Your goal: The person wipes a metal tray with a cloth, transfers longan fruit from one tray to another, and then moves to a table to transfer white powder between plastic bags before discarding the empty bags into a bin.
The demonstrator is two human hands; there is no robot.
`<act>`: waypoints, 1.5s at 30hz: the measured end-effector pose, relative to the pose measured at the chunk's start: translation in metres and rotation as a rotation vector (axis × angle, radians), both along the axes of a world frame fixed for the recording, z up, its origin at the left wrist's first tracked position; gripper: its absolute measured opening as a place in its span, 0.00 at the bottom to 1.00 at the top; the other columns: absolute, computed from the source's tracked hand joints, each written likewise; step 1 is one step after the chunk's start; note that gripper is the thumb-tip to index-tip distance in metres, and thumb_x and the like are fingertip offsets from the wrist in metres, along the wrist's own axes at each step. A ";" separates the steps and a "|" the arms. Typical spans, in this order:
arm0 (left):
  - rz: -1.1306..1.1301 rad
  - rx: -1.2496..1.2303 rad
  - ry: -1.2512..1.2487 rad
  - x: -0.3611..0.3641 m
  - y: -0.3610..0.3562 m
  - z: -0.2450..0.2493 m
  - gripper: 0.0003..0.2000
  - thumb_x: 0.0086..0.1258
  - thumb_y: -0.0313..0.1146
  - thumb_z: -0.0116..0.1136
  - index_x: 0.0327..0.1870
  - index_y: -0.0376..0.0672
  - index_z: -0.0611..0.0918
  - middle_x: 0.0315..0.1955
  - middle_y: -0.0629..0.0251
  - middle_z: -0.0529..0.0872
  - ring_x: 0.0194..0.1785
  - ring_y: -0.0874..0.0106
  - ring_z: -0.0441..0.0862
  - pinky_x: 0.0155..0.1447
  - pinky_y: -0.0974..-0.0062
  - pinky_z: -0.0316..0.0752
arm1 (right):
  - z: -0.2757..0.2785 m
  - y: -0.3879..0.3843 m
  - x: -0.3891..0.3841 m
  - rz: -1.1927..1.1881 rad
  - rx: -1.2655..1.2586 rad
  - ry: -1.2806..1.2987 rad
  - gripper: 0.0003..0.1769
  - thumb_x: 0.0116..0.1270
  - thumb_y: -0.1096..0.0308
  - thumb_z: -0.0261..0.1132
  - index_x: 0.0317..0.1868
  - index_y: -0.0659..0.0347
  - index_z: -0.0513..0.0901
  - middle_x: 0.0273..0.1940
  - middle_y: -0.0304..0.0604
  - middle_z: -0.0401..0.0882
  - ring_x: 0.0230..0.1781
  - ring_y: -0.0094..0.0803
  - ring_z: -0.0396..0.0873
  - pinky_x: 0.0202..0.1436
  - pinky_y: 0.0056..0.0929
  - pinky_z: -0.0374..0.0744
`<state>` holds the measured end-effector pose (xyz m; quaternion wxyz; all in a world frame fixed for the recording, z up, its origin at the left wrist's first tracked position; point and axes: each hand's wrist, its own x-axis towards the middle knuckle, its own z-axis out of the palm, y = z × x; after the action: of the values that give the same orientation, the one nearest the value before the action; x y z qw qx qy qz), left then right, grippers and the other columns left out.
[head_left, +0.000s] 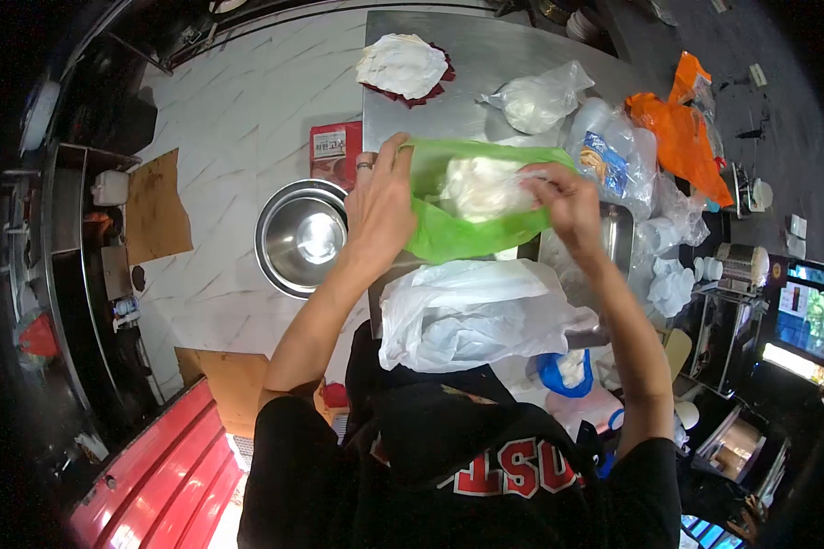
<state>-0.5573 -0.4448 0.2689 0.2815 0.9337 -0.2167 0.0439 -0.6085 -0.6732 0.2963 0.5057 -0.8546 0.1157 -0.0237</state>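
Observation:
A green plastic bag (435, 240) is spread wide in front of me, over the near part of the metal table. My left hand (383, 197) is closed on the bag's left edge, with a ring on one finger. Inside the bag lies a white, lumpy mass (479, 188) that looks wrapped in thin clear plastic. My right hand (568, 203) reaches in from the right, its fingertips pinching the thin plastic at that mass's right side. Just below the green bag, a crumpled white plastic bag (471, 316) lies at the table's near edge.
A steel bowl (288, 240) stands left, beside a red packet (331, 151). White round sheets (403, 66) lie at the metal table's (485, 46) far left. A knotted clear bag (533, 105), clear plastic packaging (613, 151) and an orange bag (682, 142) sit to the right.

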 end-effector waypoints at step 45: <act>-0.237 -0.123 -0.084 0.034 -0.053 0.056 0.15 0.58 0.35 0.63 0.44 0.37 0.80 0.48 0.50 0.79 0.60 0.58 0.70 0.59 0.67 0.66 | 0.141 -0.061 -0.110 -0.396 0.008 -0.305 0.08 0.55 0.72 0.65 0.34 0.66 0.84 0.24 0.44 0.80 0.18 0.23 0.75 0.24 0.22 0.73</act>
<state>-0.5235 -0.4981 0.3252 0.3321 0.8799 -0.3340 0.0625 -0.7183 -0.7337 0.4369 0.5063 -0.7996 0.2034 -0.2506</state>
